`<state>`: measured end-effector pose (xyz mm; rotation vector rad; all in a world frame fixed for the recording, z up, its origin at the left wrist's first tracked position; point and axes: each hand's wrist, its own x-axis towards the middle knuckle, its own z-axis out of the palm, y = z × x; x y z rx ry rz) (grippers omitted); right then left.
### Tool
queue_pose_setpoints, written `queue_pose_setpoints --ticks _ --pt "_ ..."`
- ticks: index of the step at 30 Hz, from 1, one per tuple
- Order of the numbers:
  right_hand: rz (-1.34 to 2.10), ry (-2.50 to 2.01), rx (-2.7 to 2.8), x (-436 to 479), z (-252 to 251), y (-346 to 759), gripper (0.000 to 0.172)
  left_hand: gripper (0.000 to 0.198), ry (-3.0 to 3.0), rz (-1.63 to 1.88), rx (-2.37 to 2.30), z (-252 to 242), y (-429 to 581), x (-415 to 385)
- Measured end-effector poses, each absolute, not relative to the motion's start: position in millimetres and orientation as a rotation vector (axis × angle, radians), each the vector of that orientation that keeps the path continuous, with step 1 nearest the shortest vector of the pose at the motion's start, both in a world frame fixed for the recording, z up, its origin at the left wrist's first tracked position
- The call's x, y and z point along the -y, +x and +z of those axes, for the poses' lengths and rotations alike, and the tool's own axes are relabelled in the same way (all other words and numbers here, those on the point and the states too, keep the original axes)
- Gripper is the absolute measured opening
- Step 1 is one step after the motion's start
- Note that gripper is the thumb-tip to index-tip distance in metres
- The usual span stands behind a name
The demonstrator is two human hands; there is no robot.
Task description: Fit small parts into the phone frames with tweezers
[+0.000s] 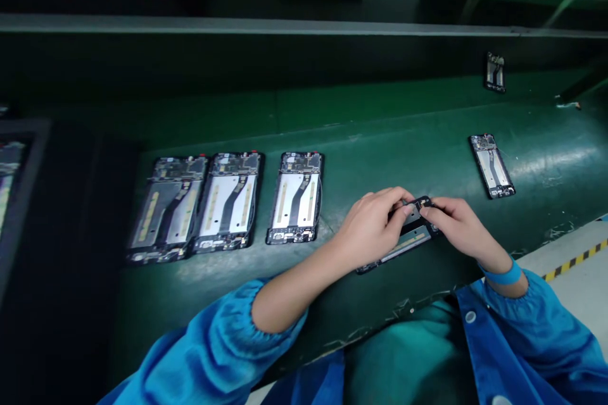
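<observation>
While our blue sleeves (223, 335) come in over the near edge of the green desk (370, 158), a strip of yellow-and-black tape (577, 259) shows on the pale floor beyond its edge, to our right. A blue band (504, 273) circles our right wrist. Just inside the desk's near edge we have the opened phone (411, 240), its inner side up, lying slantwise with its farther end toward the right. Our left hand (375, 224) has its grip closed at that farther end, thumb on the inner face and fingers curled about the edge; we cannot tell whether a small part is pinched there too. Our right hand (456, 221) grips the corner beside it, the two thumbs near each other. To the left, well apart from our hands, lie three similar phones: the leftmost phone (166, 209) and the middle phone (229, 202) touching or nearly so, and the third phone (295, 199) with a gap beside it. Past our right hand we see a single phone (492, 166), and farther back a smaller-looking phone (495, 73). Behind everything runs a pale rail (285, 26).
</observation>
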<state>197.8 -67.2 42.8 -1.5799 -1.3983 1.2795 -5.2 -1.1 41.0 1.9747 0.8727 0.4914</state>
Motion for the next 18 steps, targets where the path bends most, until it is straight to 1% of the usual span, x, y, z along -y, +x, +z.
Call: queue_pose_setpoints --ticks 4,9,18 --pt "1.126 -1.553 1.313 70.6 42.0 180.8 0.024 0.018 1.969 0.667 -0.849 43.5 -2.6 8.0" --pt "0.971 -1.53 1.314 71.0 46.1 173.5 0.027 0.023 1.898 0.796 -0.827 45.1 -1.4 13.6" --pt "1.024 -1.459 1.247 75.2 44.8 172.2 0.025 0.022 1.83 0.847 -0.819 45.7 -0.1 16.5"
